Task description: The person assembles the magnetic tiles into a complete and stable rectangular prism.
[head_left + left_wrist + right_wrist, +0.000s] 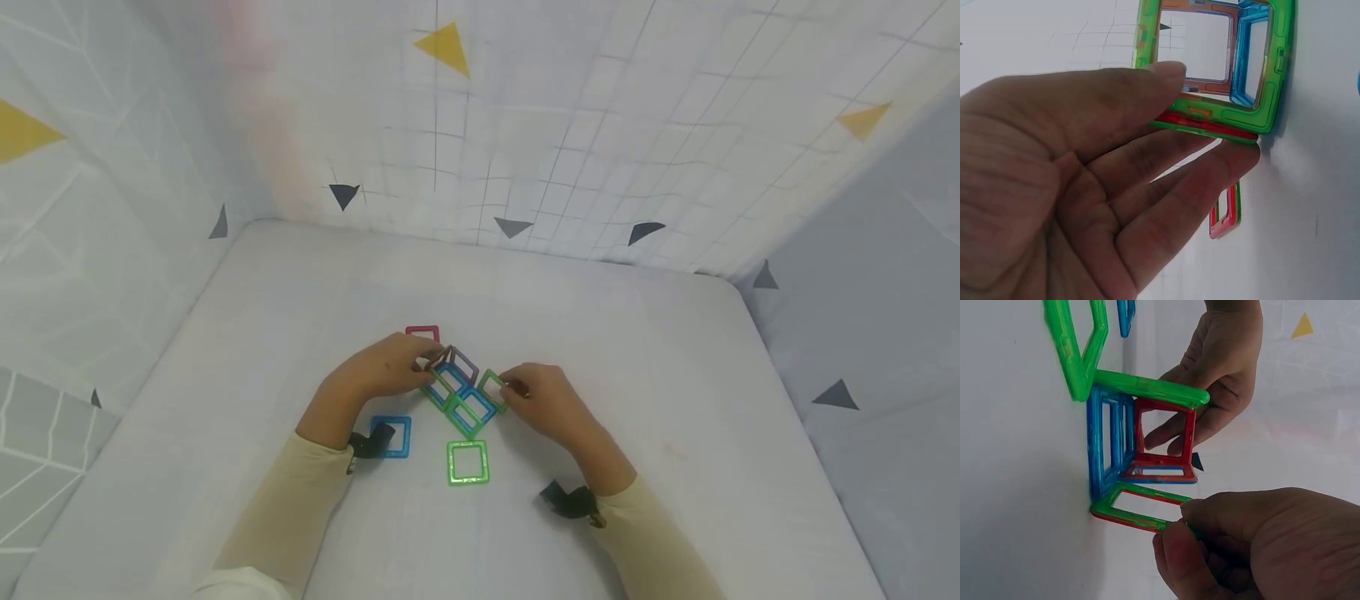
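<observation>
A small build of square magnetic tiles, with blue base tiles (1095,444) and upright sides, stands mid-table. My left hand (386,365) pinches the build's corner, its thumb on a green upright tile (1275,81) and its fingers behind a red tile (1190,434). Between thumb and fingers my right hand (547,402) pinches a green-and-red square tile (1135,520). That tile is held on edge, its lower end right at the blue base. Another green tile (454,408) is at the build's near side. The right hand's curled fingers are partly in shadow.
Loose on the white table (637,392) are a blue tile (407,437) by the left wrist, a green tile (468,481) in front of the build and a red tile (422,328) behind the left hand. A patterned fabric wall (570,100) rises at the back.
</observation>
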{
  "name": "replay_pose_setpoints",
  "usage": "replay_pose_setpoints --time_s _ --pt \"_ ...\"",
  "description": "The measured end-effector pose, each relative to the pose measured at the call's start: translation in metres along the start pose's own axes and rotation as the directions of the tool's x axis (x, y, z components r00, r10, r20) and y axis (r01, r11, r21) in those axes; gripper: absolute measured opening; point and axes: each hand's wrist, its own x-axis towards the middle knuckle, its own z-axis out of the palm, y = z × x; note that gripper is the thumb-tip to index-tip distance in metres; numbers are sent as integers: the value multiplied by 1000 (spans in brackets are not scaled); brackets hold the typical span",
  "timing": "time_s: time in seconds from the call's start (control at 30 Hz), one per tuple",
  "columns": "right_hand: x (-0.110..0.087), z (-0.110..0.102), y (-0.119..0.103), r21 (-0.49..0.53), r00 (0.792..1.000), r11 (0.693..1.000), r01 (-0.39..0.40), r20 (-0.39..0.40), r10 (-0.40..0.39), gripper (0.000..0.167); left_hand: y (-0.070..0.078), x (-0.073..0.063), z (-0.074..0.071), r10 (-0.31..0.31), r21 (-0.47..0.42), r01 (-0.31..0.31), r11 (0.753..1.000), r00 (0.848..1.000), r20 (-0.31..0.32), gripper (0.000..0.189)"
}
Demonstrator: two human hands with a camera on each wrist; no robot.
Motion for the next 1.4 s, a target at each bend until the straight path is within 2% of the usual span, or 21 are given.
replay_pose_setpoints --time_s 0.4,0.6,0.8,0.93,1.0,1.1,1.2,1.3,1.4 --pt "1 5 -5 18 999 999 44 -6 -44 20 -1 1 0 2 3 -2 1000 1000 -3 51" --pt "1 6 2 10 1000 1000 26 -9 -26 30 -2 1 -1 3 15 -3 1000 1000 1 48" --pt "-7 3 7 4 996 1000 25 -82 -25 30 -1 1 -2 -4 31 4 1000 1000 10 48" --pt "-20 2 5 12 989 996 94 -119 -92 19 0 1 -2 -6 27 6 1000 1000 7 48" --pt "-27 3 2 0 984 989 150 -97 -150 12 0 0 -2 -8 24 8 1000 1000 7 49" --pt "-36 7 -5 -32 969 969 247 -5 -247 3 1 0 -3 -13 15 13 1000 1000 5 48" --pt "-42 16 -10 -73 944 944 322 99 -315 9 1 -1 -3 -12 12 12 1000 1000 2 48" --pt "-45 28 -12 -107 927 928 356 169 -336 16 1 -1 -3 -9 15 9 1000 1000 4 48" --pt "-46 39 -11 -132 923 924 359 197 -331 19 1 -1 -2 -11 20 11 1000 1000 4 48"
